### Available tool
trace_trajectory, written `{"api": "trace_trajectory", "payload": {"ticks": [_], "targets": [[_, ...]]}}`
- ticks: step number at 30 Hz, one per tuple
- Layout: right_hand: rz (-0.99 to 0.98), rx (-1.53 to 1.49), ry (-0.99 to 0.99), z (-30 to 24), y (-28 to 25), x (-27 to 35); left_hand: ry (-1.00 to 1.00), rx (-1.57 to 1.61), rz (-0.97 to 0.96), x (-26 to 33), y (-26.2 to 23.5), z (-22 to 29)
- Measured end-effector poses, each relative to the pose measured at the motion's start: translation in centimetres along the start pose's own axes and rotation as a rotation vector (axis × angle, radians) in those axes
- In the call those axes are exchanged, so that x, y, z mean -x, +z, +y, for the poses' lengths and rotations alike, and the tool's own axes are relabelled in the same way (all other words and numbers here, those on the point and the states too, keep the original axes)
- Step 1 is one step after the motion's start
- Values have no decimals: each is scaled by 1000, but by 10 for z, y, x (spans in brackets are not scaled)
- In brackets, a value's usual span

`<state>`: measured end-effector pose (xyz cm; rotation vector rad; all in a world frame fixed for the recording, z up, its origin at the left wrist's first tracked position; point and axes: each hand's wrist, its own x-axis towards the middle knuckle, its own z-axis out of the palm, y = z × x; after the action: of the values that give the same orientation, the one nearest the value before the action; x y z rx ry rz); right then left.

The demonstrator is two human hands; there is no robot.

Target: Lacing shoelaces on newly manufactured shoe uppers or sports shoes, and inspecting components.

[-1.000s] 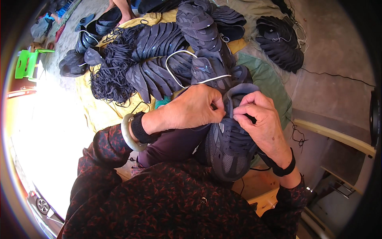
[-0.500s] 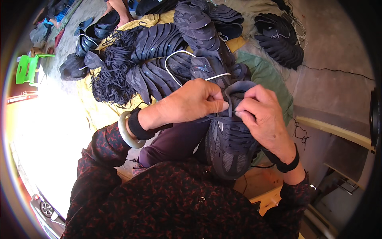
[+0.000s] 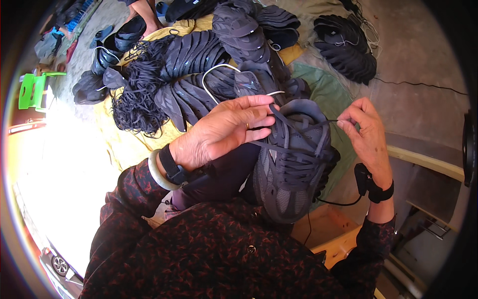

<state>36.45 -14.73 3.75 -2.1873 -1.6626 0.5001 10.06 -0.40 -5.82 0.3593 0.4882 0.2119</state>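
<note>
Holding lace (image 3: 332, 121) near stacked uppers (image 3: 191, 54)

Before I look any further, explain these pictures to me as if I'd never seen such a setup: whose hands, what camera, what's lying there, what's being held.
There is no robot here, only a person's two bare hands. Every picture comes from the left of two wide fisheye cameras worn on the head, looking down, so straight edges bend near the rim.

The right hand pinches a dark lace, drawn out sideways from a dark shoe in front of the person. The left hand is open, its fingertips at the shoe's other side.

Beyond, a yellow sheet and a green sheet lie spread out, with stacked dark shoe pieces and a tangled heap of laces.
</note>
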Motion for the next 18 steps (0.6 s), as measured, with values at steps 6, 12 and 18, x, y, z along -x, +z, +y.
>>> {"api": "trace_trajectory", "payload": {"ticks": [6, 12, 18], "targets": [[-14, -82, 23, 10, -3, -4, -26, -133, 45, 12, -9, -8], [-111, -134, 115, 12, 3, 2, 46, -397, 54, 11, -6, -10], [59, -138, 154, -2, 4, -1, -7, -941, 30, 20, -10, -4]]}}
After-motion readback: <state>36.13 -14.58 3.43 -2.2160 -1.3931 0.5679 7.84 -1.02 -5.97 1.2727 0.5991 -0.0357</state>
